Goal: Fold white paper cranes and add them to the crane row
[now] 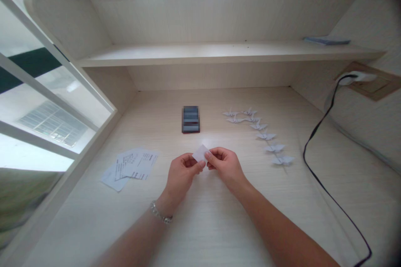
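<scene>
A small folded piece of white paper (200, 152) is held between both hands above the middle of the desk. My left hand (184, 170) pinches its lower left edge with thumb and fingers. On the other side, my right hand (226, 163) grips the paper's right edge, thumb on top. Several white paper cranes (266, 137) stand in a curved row to the right of my hands. Sheets of printed paper (134, 164) lie overlapping to the left. Beyond my hands rests a phone (191, 119) with its screen lit and blurred.
A black cable (305, 150) runs down the desk's right side from a plug in the wall socket (372, 81). Across the back is a shelf (219, 52), with a thin flat bluish item (327, 41) at its right. White rails (56, 100) border the left.
</scene>
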Available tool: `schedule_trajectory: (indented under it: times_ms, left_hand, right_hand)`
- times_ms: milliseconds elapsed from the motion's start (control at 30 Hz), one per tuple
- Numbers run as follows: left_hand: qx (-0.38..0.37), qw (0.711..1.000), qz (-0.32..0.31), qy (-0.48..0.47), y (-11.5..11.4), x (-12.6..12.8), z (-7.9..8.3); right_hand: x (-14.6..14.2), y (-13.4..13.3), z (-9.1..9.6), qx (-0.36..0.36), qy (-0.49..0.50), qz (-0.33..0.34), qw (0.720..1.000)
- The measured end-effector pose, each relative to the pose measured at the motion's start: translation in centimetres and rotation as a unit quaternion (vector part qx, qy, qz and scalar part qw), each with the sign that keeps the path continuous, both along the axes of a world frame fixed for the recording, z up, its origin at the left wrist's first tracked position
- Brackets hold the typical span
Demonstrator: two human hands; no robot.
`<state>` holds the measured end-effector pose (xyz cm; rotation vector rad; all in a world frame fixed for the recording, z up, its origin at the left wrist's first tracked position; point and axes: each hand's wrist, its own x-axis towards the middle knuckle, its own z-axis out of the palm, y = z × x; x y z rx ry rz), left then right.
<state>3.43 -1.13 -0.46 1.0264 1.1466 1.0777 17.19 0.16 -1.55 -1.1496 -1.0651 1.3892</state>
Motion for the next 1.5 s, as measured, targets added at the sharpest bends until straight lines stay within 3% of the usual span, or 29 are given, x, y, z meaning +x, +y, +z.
schedule_trajectory:
  times_ms: [267, 600, 767, 1000, 1333, 1500]
  left_hand:
    - [-0.048, 0.998, 0.013, -0.048, 0.3, -0.7, 0.0]
    - [-0.016, 0.996, 0.016, -0.087, 0.3, -0.6, 0.0]
    - [0.000, 0.996, 0.019, -0.083, 0.4, -0.8, 0.1]
    - [0.016, 1.000, 0.014, -0.010, 0.7, -1.2, -0.2]
    - [0.007, 1.000, 0.023, -0.020, 0.6, -0.9, -0.4]
    - [0.017, 0.998, 0.059, -0.022, 0.7, -0.8, -0.6]
  right_hand:
    - [0.0, 0.0, 0.2, -0.012, 0.003, -0.006, 1.000]
    - [0.1, 0.0, 1.2, -0.039, 0.027, 0.001, 0.999]
    - [0.1, -0.1, 1.3, -0.043, 0.020, 0.007, 0.999]
    - [0.1, -0.4, 0.6, -0.026, -0.053, 0.075, 0.995]
    - [-0.7, -0.2, 0.6, -0.047, 0.056, -0.030, 0.997]
    - [-0.7, -0.3, 0.5, -0.032, 0.074, -0.022, 0.996]
